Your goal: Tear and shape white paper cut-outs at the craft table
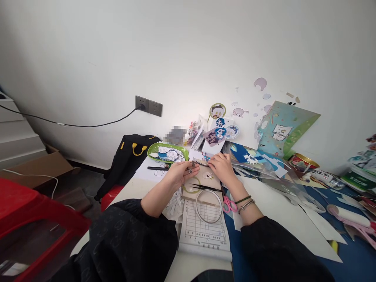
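From the left, I get a red stool cut off by the edge of my view, then a black backpack before the white wall. On the pale desk sits a green tray of cut-outs; a pixelated patch behind it is unreadable to me. The left hand has its fingers bent at one end of a small flat piece, which lies between both hands. The right hand curls at the other end. Fingers cover the contact, so I cannot tell whether either pinches. Pink scissors lie below, partly hidden by the wrist. White sheets overlap a blue surface; a green tub is cut off rightmost.
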{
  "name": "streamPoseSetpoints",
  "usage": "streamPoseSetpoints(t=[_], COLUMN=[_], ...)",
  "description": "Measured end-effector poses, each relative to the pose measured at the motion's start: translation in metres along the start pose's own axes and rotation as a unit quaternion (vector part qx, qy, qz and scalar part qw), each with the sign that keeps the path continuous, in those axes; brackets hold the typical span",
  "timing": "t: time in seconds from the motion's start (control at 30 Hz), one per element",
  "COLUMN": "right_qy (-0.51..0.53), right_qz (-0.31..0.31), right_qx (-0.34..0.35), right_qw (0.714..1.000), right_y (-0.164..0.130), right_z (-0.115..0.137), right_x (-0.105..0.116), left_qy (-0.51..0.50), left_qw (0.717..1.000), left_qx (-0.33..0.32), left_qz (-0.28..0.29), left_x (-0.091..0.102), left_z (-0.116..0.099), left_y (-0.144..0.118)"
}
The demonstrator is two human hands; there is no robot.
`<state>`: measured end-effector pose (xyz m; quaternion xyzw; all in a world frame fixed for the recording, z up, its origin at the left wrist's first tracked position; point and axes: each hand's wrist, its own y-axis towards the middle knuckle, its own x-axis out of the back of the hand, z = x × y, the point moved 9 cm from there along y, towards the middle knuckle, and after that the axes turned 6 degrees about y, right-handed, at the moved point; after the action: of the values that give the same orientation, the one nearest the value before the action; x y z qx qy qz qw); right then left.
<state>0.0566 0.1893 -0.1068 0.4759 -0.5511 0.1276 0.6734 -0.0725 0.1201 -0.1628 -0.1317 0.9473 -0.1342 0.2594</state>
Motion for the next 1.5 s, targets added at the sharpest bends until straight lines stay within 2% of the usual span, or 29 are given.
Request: streamPoseSetpoints(t=[0.3,0.77,1.03,1.33,1.5], right_qy=[0.017,0.066,0.059,0.086,0.136], right_qz=[-0.001,-0.016,-0.019,-0.044,-0.070], right_qx=[0.009,-0.053,-0.048,-0.058,-0.091], right_qw=[1.000,0.996,0.997,0.994,0.984], right_y=[-0.008,-0.009,-0.006,-0.008,-0.010], right_z=[0.003,-0.007,-0.002,-0.002,-0.010], right_x=[0.000,-0.002,-0.002,0.001,0.004], left_qy=[0.002,0.005,0.002,-0.001,0.000], left_qw=[1.000,1.000,1.000,1.000,1.000], left_qx=[0.000,-0.004,-0.004,-0.003,0.003], left_qz=[-0.008,0.000,-0.002,-0.001,-0.006], left_x=[-0.001,0.000,0.000,0.000,0.000], left_z=[-0.002,0.001,0.002,0.002,0.002], left_y=[-0.003,0.002,0.004,0.004,0.001])
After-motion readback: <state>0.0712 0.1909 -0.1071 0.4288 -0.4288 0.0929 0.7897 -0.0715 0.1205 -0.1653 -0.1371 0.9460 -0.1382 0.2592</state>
